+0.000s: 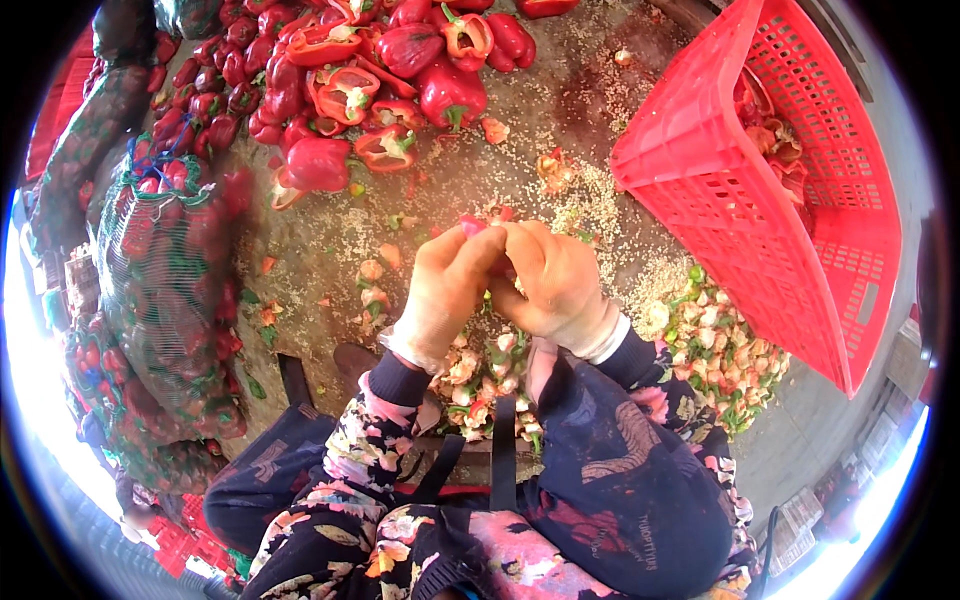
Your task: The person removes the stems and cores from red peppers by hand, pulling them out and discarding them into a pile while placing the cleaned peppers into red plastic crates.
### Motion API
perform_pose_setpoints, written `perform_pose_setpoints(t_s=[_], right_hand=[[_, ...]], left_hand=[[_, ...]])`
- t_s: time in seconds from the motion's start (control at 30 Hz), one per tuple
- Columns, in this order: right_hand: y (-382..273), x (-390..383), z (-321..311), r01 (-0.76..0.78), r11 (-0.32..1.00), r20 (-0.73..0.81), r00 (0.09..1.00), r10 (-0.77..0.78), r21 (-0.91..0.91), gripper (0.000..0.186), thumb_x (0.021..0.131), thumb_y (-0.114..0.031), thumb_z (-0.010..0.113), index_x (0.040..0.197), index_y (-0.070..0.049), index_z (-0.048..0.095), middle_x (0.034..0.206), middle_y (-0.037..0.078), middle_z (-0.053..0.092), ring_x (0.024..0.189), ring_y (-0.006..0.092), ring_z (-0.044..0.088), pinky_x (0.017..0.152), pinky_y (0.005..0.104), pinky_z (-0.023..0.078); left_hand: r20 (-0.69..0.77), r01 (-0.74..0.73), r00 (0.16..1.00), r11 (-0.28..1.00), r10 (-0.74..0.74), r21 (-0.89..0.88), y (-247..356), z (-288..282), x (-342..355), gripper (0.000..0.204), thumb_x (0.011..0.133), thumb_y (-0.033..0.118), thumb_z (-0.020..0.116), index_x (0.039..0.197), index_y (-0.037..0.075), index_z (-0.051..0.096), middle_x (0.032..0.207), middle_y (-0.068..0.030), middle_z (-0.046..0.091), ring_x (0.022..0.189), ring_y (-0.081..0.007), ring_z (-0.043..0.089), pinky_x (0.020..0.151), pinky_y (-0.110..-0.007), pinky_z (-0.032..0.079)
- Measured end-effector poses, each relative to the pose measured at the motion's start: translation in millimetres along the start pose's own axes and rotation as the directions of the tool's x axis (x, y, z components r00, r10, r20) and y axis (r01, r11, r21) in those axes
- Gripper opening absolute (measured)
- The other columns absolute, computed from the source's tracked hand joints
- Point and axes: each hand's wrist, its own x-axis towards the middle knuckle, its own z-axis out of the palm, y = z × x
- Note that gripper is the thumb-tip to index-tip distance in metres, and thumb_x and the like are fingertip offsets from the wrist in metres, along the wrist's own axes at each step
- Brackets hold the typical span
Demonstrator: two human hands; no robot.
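My left hand [443, 288] and my right hand [562, 282], both in pale gloves, meet in front of me with their fingers curled in. Between them is a piece of red pepper [472, 225]; only bits of it show past the fingertips, and the gloves hide the rest. Beyond my hands lies a heap of red bell peppers [452, 92], some whole and some cut open with pale insides showing. Below my hands, between my legs, sits a pile of pepper cores and stems [482, 375].
At the right a red plastic crate [715, 205] stands tilted, with red pepper pieces inside. More cores and stems [735, 355] are heaped beside it. Full mesh sacks of peppers [165, 270] line the left. Seeds and scraps litter the floor [410, 205].
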Motion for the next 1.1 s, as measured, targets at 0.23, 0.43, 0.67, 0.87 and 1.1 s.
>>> perform_pose_setpoints(t_s=[0.23,0.43,0.67,0.87,1.1], right_hand=[[10,-10,-1,-0.504,0.734,0.212,0.862,0.460,0.455,0.037,0.081,-0.007,0.067,0.117,-0.002,0.061,0.087,0.012,0.069,0.074,0.0194,0.071,0.067,0.0350,0.056],[-4,2,-17,-0.280,0.960,-0.191,0.941,0.279,0.027,0.049,0.081,0.000,0.065,0.128,0.003,0.056,0.098,0.019,0.067,0.081,0.0301,0.071,0.066,0.0387,0.057],[4,-8,3,-0.090,0.992,-0.073,0.994,0.084,-0.085,0.038,0.084,-0.006,0.066,0.120,0.002,0.061,0.090,0.015,0.066,0.066,0.0246,0.064,0.061,0.0337,0.053],[5,0,-29,-0.672,0.218,0.395,0.632,0.667,0.708,0.047,0.087,0.000,0.060,0.134,0.005,0.055,0.104,0.012,0.070,0.085,0.0166,0.072,0.069,0.0279,0.061],[7,-6,-5,-0.540,0.633,0.161,0.816,0.555,0.554,0.036,0.085,-0.001,0.064,0.121,0.000,0.064,0.093,0.007,0.068,0.072,0.0094,0.063,0.063,0.0270,0.053]], left_hand=[[0.131,-0.110,0.988,0.975,0.086,0.191,0,-12,-6,0.030,0.104,0.017,0.052,0.077,0.003,0.054,0.066,-0.0007,0.051,0.057,-0.0092,0.050,0.052,-0.025,0.039],[-0.291,-0.229,0.906,0.934,0.308,0.276,-31,-68,25,0.038,0.106,0.030,0.052,0.133,0.004,0.057,0.112,-0.0099,0.065,0.097,-0.0176,0.064,0.081,-0.032,0.053],[0.112,-0.031,0.989,0.868,0.099,-0.496,-6,-15,14,0.067,0.104,0.057,0.052,0.150,0.009,0.046,0.136,-0.0138,0.059,0.110,-0.0239,0.063,0.094,-0.043,0.054],[-0.033,-0.243,0.966,0.947,0.255,0.212,-14,-29,11,0.038,0.099,0.018,0.068,0.132,0.001,0.063,0.120,-0.0097,0.067,0.103,-0.0152,0.064,0.090,-0.032,0.053],[0.387,-0.554,0.653,0.061,0.651,0.831,-22,-2,23,0.025,0.081,0.012,0.081,0.102,0.005,0.070,0.093,-0.0136,0.063,0.084,-0.0320,0.065,0.072,-0.039,0.052]])
